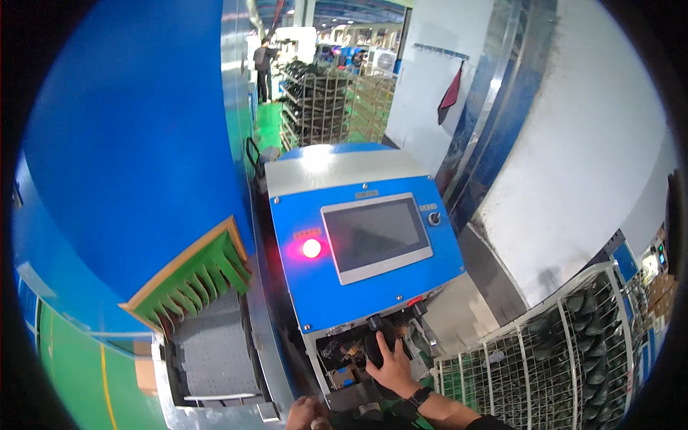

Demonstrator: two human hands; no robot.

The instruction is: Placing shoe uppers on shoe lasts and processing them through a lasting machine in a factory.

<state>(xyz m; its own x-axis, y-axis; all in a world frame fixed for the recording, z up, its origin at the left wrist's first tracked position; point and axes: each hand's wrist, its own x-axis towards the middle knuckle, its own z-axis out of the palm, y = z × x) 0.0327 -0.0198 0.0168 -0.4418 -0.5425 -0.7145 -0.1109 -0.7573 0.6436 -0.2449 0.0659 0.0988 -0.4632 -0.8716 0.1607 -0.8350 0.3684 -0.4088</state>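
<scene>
My right hand (393, 367), with a dark watch on its wrist, reaches under the front of a blue control box (301, 290). Its fingers lie over a black rounded object (373, 351), whose kind I cannot make out. Just above it, a black knob (375, 322) sticks out from the box's lower edge. My left hand (307, 414) is low in the view, left of the right one, with its fingers curled; whatever it may hold is hidden. On the sloped panel are a dark screen (376, 236), a lit red lamp (311, 248) and a small switch (433, 218).
Left of the box, a grey perforated conveyor (215, 351) passes under a green strip curtain (197, 283) in a blue machine wall (129, 143). At right stands a wire rack (527, 369) with dark shoe-like pieces. Farther off are loaded racks (322, 107) and a person (264, 68).
</scene>
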